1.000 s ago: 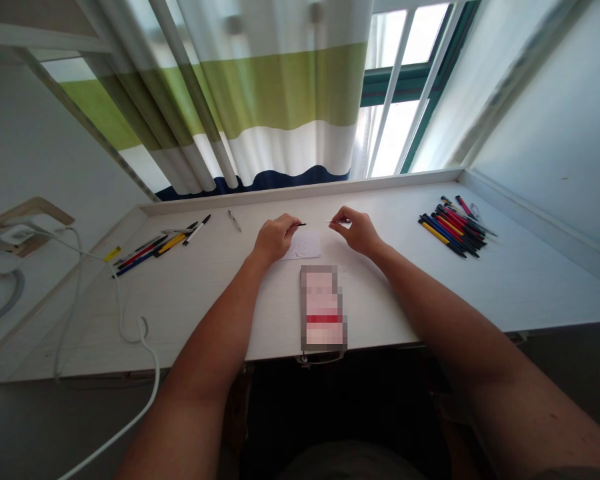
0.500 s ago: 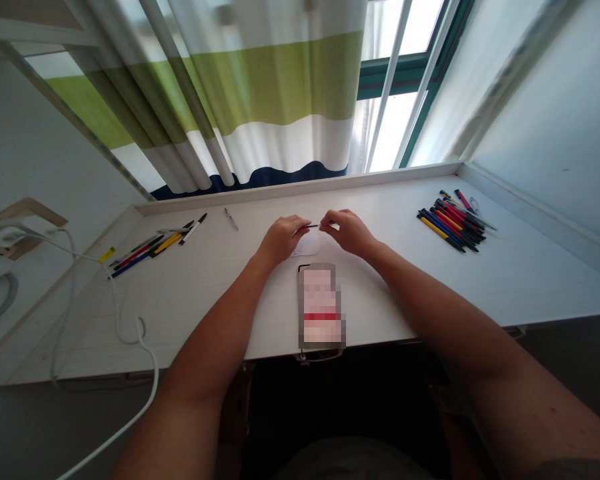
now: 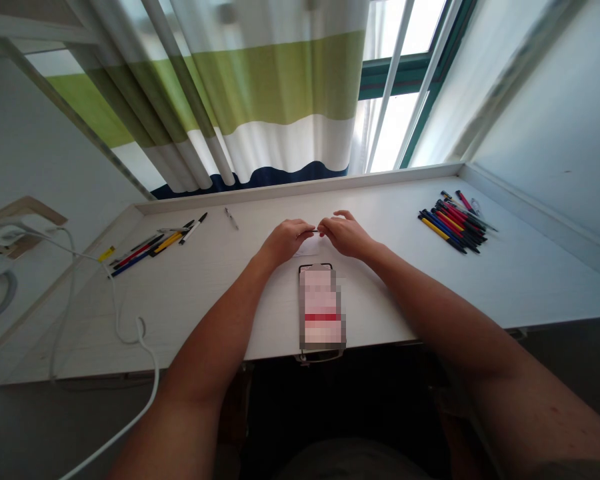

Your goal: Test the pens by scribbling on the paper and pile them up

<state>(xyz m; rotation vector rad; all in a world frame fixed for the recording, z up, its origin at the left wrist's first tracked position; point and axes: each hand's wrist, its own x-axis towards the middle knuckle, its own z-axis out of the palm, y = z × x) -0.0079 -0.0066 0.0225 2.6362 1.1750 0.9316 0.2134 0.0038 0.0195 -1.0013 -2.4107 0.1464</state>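
Near the middle of the white desk, my left hand (image 3: 284,241) pinches a thin dark pen part (image 3: 315,231). My right hand (image 3: 344,233) is closed at the other end of it, fingertips almost touching those of the left; what it grips is too small to make out. A small white paper (image 3: 307,249) lies beneath the hands, partly hidden. Closer to the front edge lies a phone (image 3: 322,307) with its screen blurred out.
Several coloured pens (image 3: 453,223) are bunched at the right. More pens (image 3: 153,247) lie at the left, with a single pen (image 3: 231,219) beside them. A white cable (image 3: 115,300) hangs over the left side. A low rim (image 3: 300,191) borders the back.
My hands have come closer together over the paper, narrowing the gap between the fingertips. One finger of my right hand now sticks up and outward.
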